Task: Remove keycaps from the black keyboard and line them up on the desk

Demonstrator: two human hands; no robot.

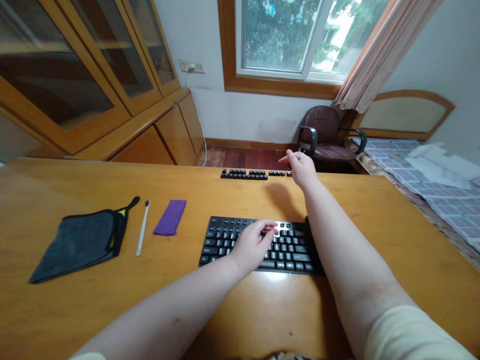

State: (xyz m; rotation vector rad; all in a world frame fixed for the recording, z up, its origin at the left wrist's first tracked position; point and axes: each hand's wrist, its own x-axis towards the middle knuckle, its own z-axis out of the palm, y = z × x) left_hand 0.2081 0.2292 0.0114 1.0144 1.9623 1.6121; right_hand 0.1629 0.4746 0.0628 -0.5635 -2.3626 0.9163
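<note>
A black keyboard lies on the wooden desk in front of me. My left hand rests on its middle keys with fingers curled, next to a bare patch where keycaps are gone. My right hand reaches to the desk's far edge, fingers pinched together, just right of a row of loose black keycaps lined up there. What the pinched fingers hold is too small to make out.
A dark grey folded cloth, a white toothbrush and a small purple cloth lie on the desk at left. Wooden cabinets stand at far left. An office chair and a bed are beyond the desk.
</note>
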